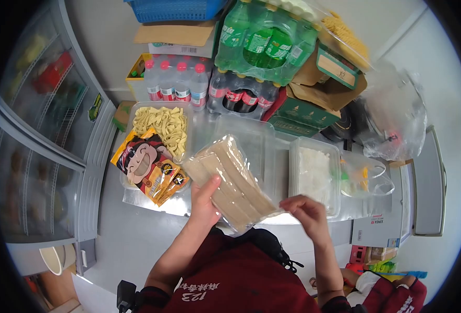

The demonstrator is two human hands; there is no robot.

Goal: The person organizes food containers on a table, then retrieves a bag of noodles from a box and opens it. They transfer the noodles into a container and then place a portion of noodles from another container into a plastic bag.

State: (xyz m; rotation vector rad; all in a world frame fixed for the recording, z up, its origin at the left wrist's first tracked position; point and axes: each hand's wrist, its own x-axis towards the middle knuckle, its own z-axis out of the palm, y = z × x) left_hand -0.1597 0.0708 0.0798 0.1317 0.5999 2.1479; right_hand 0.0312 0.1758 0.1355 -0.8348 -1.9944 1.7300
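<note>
We see the left hand [205,201] gripping a glossy plastic package [233,182] of flat, light-brown strips, its thumb laid across the front and its fingers behind. The right hand [304,213] has its fingers curled together at the package's lower right corner; whether they pinch the film or only touch it, we cannot tell at this size. The package is held tilted above the front of the metal table [136,198], partly in front of a see-through tub [262,133]. With one thumb bearing on slick film, we judge that a hard tug at the corner could twist the package out of the left hand, and its lower end, close to the table's edge, could drop toward the floor [121,250]. Were the film to split suddenly, strips could spill or snap. A leftward swing might also knock the orange packets [149,169] leaning on the noodle tub [190,117].
</note>
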